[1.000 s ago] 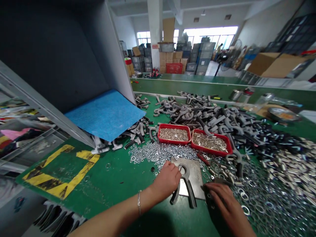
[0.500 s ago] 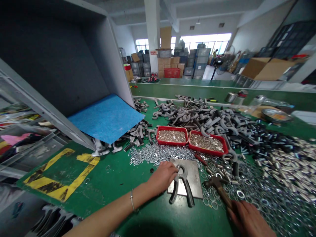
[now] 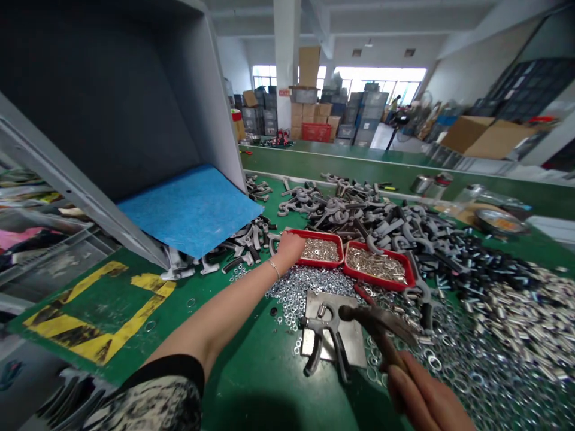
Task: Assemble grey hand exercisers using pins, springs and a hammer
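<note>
My right hand (image 3: 420, 386) grips the wooden handle of a hammer (image 3: 381, 326), whose head hangs over the right part of a flat metal plate (image 3: 357, 338). On that plate lies a grey plier-like tool (image 3: 330, 329), its two dark-gripped handles spread toward me and a small metal cylinder at its upper end. My left hand (image 3: 291, 244) reaches to the left end of a red tray (image 3: 315, 263) of small metal parts. Its fingers are largely hidden from view, so what they touch is unclear. Small washers (image 3: 291, 293) lie scattered below it.
Another red tray (image 3: 380, 281) holds small metal pins. Behind lies a heap of grey handle pieces (image 3: 345, 209). Larger rings (image 3: 453, 359) and metal sleeves (image 3: 521, 317) cover the right side. A grey box with a blue sheet (image 3: 193, 206) stands at left.
My left hand has left the plier-like tool and moved forward to the left tray. My right hand has raised the hammer and brought it left, over the plate.
</note>
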{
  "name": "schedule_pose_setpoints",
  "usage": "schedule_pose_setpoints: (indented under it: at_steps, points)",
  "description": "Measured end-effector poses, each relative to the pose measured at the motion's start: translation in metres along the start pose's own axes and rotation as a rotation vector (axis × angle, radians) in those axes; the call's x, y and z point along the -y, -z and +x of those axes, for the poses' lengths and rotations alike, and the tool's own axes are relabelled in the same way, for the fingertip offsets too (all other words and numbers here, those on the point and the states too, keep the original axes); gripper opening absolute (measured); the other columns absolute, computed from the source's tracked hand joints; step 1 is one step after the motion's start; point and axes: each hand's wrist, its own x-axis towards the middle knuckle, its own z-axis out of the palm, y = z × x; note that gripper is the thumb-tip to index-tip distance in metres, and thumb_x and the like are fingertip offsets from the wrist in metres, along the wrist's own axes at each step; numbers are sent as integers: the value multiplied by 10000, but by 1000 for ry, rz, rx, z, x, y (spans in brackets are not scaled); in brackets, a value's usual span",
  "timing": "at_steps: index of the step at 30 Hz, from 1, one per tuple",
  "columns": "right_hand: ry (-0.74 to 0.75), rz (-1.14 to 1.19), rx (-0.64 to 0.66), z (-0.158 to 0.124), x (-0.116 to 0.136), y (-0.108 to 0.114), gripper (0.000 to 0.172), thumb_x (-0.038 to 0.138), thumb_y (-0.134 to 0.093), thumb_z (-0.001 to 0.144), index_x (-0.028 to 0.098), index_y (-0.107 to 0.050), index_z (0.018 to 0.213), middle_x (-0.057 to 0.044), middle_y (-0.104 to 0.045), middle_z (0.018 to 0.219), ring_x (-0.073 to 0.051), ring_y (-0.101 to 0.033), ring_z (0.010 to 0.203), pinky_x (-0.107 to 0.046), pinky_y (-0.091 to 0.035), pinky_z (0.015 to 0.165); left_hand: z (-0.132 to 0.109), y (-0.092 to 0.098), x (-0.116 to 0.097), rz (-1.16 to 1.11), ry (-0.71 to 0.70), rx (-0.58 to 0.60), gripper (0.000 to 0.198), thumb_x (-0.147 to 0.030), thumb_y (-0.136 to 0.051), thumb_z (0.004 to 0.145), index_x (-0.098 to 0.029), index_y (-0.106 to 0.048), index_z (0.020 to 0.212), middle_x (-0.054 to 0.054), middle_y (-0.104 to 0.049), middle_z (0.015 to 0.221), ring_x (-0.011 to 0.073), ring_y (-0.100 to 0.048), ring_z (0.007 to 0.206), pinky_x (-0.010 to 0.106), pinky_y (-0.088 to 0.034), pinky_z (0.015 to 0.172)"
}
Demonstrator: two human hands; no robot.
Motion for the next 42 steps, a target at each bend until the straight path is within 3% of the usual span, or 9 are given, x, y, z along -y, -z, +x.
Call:
schedule_pose_setpoints:
  at_steps: [3,7,11,16,21,24,29,33,42]
  points:
    - [44,-68,51,23,9,-7,409,543,-327,970,240,-584,1068,-91,-723,872,-252,-682,782,-326,-514,720,-4,-5,1,-13,50,-64,309,-320,-600,937,-130,-594,1181,106,-616,1185,233,-622,1037,445,-531,891]
    - [7,-67,204,41,9,-15,414,549,-331,968,242,-595,879,-66,-696,758,-232,-660,692,-316,-495,662,-16,4,3,-107,46,-161,178,-164,-504,966,-57,-640,1006,171,-667,1027,269,-630,1031,449,-484,932]
    - [16,-11,114,35,-2,-18,443,576,-300,966,255,-601,915,-71,-706,815,-228,-652,698,-315,-484,666,-49,13,-9,-255,-34,-232,176,-222,-470,994,-133,-615,1038,100,-674,1051,200,-625,1017,332,-483,915]
    - [-119,56,244,41,-21,-23,484,610,-331,946,225,-625,946,-53,-706,801,-239,-654,733,-321,-481,694,-106,-2,-39,-714,-170,-140,90,-213,-553,944,-180,-636,952,40,-686,950,171,-632,904,300,-491,823]
    - [-121,267,71,43,-25,-28,489,616,-389,934,205,-654,929,-3,-631,685,-186,-570,645,-264,-445,601,-127,-16,-52,-1025,-58,14,65,-190,-619,871,-177,-653,926,20,-699,868,159,-647,803,271,-491,741]
    - [-161,444,-50,36,-23,-40,468,625,-461,905,215,-677,964,-6,-649,703,-183,-576,652,-247,-457,584,-123,-19,-56,-945,-75,45,92,-213,-576,896,-173,-658,908,13,-694,838,156,-642,779,255,-485,718]
    - [-219,670,-209,26,-21,-57,491,601,-628,818,238,-673,1144,-34,-721,920,-218,-643,881,-239,-517,736,-116,-26,-62,-748,-171,21,142,-211,-538,925,-179,-673,894,45,-667,936,186,-611,926,284,-462,833]
    - [-323,814,-224,23,-20,-59,528,601,-624,821,229,-631,1196,-32,-713,892,-220,-658,863,-263,-541,716,-114,-30,-68,-642,-199,15,169,-201,-517,943,-169,-668,874,47,-654,905,191,-603,900,307,-456,840]
    - [-296,832,-191,24,-24,-58,465,598,-605,837,235,-624,1126,-35,-695,873,-245,-656,903,-304,-547,749,-113,-39,-72,-383,-271,-34,180,-239,-492,979,-152,-629,901,55,-624,903,200,-571,897,329,-446,847]
